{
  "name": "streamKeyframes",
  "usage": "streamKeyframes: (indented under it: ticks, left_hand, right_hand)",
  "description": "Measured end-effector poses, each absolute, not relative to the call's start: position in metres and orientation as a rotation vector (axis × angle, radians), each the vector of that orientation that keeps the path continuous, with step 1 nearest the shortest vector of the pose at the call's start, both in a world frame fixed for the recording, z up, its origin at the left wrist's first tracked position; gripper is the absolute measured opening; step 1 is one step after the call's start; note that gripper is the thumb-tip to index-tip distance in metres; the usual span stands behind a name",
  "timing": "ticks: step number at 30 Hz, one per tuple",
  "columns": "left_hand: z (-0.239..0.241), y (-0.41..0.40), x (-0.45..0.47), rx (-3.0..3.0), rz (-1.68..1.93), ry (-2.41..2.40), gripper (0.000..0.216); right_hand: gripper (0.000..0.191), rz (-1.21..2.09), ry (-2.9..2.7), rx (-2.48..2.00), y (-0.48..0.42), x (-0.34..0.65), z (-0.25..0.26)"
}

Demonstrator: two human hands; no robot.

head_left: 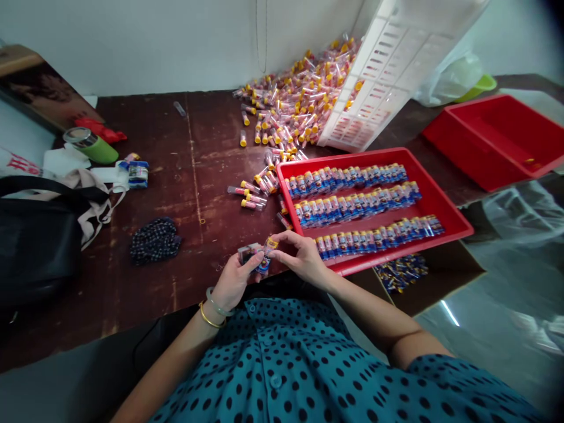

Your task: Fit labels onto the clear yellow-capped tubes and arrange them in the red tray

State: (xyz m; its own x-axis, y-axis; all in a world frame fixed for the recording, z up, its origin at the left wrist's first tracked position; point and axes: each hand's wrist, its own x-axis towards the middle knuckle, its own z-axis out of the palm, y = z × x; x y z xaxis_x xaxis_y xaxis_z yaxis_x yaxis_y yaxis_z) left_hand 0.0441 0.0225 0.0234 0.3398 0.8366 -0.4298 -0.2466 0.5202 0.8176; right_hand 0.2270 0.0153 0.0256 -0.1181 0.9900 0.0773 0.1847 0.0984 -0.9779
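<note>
At the table's front edge my left hand [232, 281] is closed around a small stack of printed labels [249, 252] with blue and clear parts. My right hand [304, 258] pinches a small yellow-capped tube [270, 243] against the labels, so both hands meet there. Fingers cover much of the tube. Beside my right hand stands a red tray [449, 226] holding three rows of yellow-capped tubes [352, 205] with blue labels. Several unlabelled clear tubes [253, 197] with pink contents lie just beyond my hands.
A large heap of tubes [299, 100] spreads by the wall, against a tilted white basket [374, 76]. Right are a red bin [480, 135] and, below the tray, a cardboard box [453, 270]. Left lie a checked cloth [155, 241], a green cup [99, 150] and a black bag [37, 247].
</note>
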Motion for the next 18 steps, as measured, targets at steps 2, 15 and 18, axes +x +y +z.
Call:
streamKeyframes:
  ticks: [2,15,18]
  left_hand:
    - [0.025,0.024,0.047,0.723,0.796,0.989,0.032]
    - [0.021,0.037,0.054,0.797,0.768,1.036,0.041]
    - [0.017,0.038,0.054,0.780,0.763,1.053,0.042]
  right_hand:
    - [0.029,1.159,-1.447,-1.225,0.016,0.228,0.026]
    - [0.028,0.940,-1.422,-1.246,0.113,0.306,0.039]
    - [0.020,0.696,-1.631,-1.661,0.172,0.332,0.033]
